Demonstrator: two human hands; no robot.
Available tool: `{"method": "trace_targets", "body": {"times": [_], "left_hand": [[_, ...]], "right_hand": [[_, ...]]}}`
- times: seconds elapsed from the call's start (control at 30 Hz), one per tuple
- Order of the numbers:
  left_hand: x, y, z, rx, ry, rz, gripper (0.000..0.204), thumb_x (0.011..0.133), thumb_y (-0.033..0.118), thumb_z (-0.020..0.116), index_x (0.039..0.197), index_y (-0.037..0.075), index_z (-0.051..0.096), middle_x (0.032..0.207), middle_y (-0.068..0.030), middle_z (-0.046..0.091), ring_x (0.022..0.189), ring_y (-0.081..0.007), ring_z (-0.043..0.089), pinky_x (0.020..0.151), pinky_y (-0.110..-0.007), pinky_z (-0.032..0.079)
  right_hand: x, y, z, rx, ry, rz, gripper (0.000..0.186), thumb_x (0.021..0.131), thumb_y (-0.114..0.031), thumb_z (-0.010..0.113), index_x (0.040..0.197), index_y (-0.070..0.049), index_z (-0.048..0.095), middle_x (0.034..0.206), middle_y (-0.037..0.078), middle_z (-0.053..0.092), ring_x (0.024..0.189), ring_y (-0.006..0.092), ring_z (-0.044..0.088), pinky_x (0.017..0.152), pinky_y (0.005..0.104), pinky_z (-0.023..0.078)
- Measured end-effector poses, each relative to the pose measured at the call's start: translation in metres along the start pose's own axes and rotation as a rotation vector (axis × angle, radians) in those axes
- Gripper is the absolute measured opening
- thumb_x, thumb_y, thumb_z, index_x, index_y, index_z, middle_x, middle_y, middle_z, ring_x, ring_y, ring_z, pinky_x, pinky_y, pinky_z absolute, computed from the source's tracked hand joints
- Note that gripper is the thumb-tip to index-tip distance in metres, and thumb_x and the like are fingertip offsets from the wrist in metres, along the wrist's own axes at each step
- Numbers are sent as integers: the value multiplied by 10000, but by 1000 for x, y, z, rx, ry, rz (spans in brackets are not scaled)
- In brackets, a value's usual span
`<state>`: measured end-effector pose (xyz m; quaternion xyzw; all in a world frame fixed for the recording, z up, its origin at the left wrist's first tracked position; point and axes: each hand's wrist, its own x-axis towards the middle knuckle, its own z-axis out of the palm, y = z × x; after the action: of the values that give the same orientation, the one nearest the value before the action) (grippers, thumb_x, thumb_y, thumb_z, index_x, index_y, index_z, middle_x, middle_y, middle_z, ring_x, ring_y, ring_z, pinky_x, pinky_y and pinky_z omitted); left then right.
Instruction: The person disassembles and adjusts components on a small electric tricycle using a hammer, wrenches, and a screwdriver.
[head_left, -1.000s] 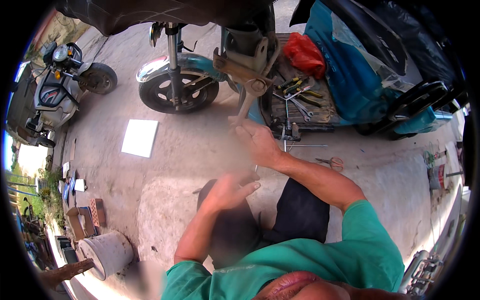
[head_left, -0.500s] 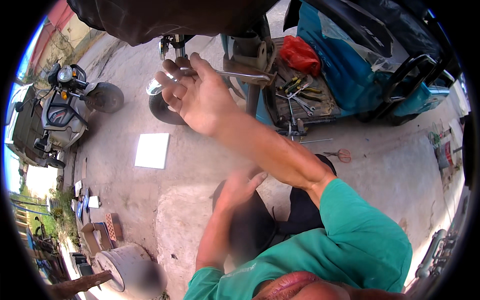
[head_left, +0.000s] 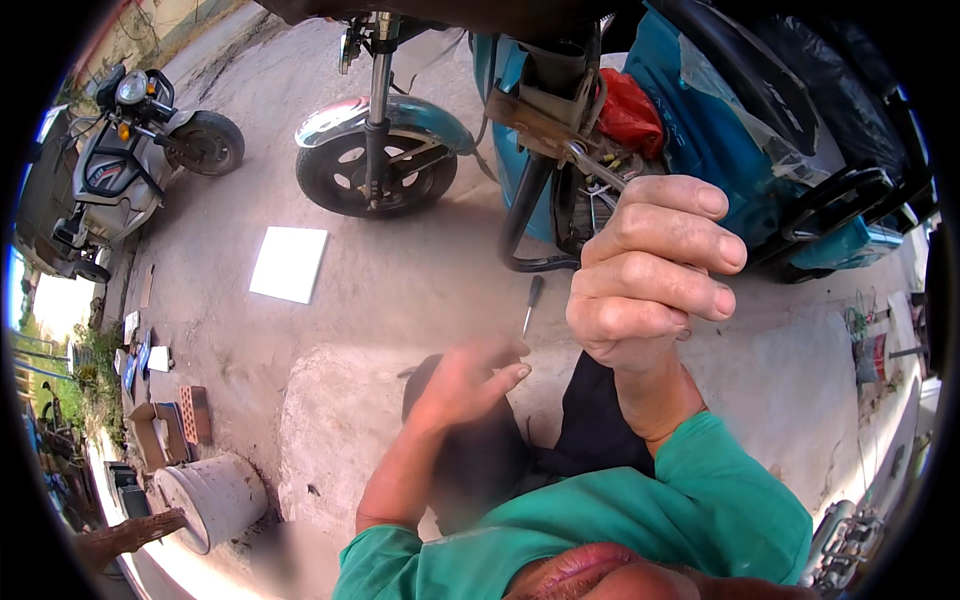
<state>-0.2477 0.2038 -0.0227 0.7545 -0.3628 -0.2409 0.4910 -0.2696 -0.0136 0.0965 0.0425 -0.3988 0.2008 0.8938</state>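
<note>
My right hand (head_left: 650, 265) is closed round a metal wrench (head_left: 600, 170), raised in front of a blue scooter. The wrench's far end meets a bolt on a rusty brown bracket (head_left: 530, 125) under the scooter's front; whether it is seated fully I cannot tell. The fingers hide the rest of the shaft. My left hand (head_left: 472, 380) lies over my left knee, slightly smeared, thumb apart from the fingers, with nothing visible in it. Just beyond it, a screwdriver (head_left: 533, 295) with a dark handle lies on the ground.
The scooter's front wheel (head_left: 345, 180) stands ahead. A red plastic bag (head_left: 630, 110) and several tools sit on its footboard. On the concrete at left is a white square panel (head_left: 288, 265). A grey motorbike (head_left: 130, 180), a brick (head_left: 195, 415) and a white bucket (head_left: 215, 500) stand further left.
My right hand has swung right and toward me and turned over, its fingers now curled round the wrench. The wrench's end stays at the bracket. My left hand has barely moved.
</note>
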Motion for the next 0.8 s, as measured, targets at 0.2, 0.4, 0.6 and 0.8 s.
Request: {"method": "trace_targets", "body": {"times": [0.2, 0.4, 0.6, 0.8], "left_hand": [[13, -2, 5, 9, -14, 6, 273, 876, 181, 736, 1083, 5, 720, 965, -160, 726, 862, -318, 698, 751, -395, 544], [23, -7, 12, -6, -34, -32, 268, 879, 182, 735, 1088, 15, 717, 966, -158, 725, 875, -305, 709, 752, -380, 548], [32, -5, 14, 58, -87, -88, 282, 932, 217, 726, 1139, 27, 704, 1029, -145, 741, 948, -270, 735, 835, -392, 575], [43, -15, 26, 46, -125, -53, 282, 929, 232, 729, 1121, 27, 704, 956, -143, 727, 885, -281, 718, 826, -389, 560]], "right_hand": [[-33, -7, -19, -12, -88, 77, 185, 1026, -180, 535, 1118, -145, 692, 871, -10, 744, 705, 155, 729, 607, 285, 457], [-80, -20, -37, -55, -25, 143, 142, 995, -220, 587, 901, -136, 652, 717, -13, 698, 667, 150, 726, 585, 270, 448], [-117, -50, -7, -402, 472, 238, 262, 943, -322, 638, 845, -81, 612, 630, 3, 588, 563, 153, 615, 555, 282, 450], [-116, -74, 11, -1086, 803, 458, 455, 883, -390, 690, 1022, 43, 686, 725, 79, 615, 644, 186, 636, 653, 323, 499]]}}
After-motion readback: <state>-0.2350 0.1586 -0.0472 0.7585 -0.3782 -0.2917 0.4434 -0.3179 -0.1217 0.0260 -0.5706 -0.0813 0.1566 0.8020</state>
